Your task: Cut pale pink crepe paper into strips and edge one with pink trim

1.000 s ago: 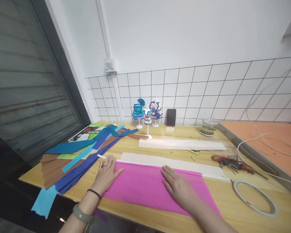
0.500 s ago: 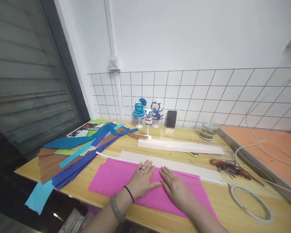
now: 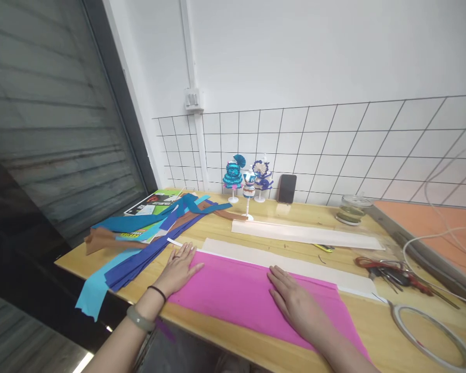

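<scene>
A sheet of bright pink paper lies flat on the wooden table near its front edge. My left hand rests open, palm down, on the sheet's left end. My right hand lies flat and open on the sheet's middle, fingers pointing up and left. A long white paper strip runs under the pink sheet's far edge.
Blue, cyan and brown paper strips pile up at the left over a green booklet. A second white strip, small paper figurines, a phone, a glass jar, scissors, a tape ring and an orange board sit further back and right.
My left hand slid from the middle of the pink sheet, beside the right hand, out to its left end. The right hand stayed put. The view shifted slightly.
</scene>
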`<state>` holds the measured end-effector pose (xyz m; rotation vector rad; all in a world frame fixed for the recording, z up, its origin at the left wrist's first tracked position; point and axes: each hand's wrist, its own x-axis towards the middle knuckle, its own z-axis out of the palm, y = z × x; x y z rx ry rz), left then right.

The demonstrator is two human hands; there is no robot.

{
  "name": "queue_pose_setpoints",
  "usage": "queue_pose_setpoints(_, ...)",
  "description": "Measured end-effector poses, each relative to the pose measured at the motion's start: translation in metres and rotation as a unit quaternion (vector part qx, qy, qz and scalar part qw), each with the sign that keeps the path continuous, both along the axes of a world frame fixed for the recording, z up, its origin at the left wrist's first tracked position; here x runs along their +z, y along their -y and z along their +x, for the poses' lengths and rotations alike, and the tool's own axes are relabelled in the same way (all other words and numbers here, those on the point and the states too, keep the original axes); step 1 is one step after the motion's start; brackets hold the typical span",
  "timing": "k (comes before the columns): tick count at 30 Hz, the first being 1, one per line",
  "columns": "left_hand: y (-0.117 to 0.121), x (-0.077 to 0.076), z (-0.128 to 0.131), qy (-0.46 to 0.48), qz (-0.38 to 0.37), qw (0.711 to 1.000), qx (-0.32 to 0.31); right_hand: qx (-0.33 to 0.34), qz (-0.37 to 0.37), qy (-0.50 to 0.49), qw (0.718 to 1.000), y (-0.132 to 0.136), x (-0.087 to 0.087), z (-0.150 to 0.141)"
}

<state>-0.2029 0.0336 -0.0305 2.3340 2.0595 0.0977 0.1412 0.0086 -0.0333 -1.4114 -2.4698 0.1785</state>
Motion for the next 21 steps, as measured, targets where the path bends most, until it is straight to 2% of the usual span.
queue_pose_setpoints(5, -0.004, -0.003, -0.016, -0.027, 0.021, 0.999, 0.039, 0.005, 0.007, -0.006, 1.000, -0.001, -0.003, 0.001)
queue_pose_setpoints(17, -0.004, -0.007, -0.020, -0.049, 0.090, 0.992, 0.069, 0.001, 0.006, -0.006, 1.000, -0.001, -0.004, 0.001)
queue_pose_setpoints(21, -0.008, 0.000, -0.013, -0.026, 0.123, 0.991, 0.032, 0.003, 0.008, -0.013, 1.000, -0.001, -0.004, 0.001)
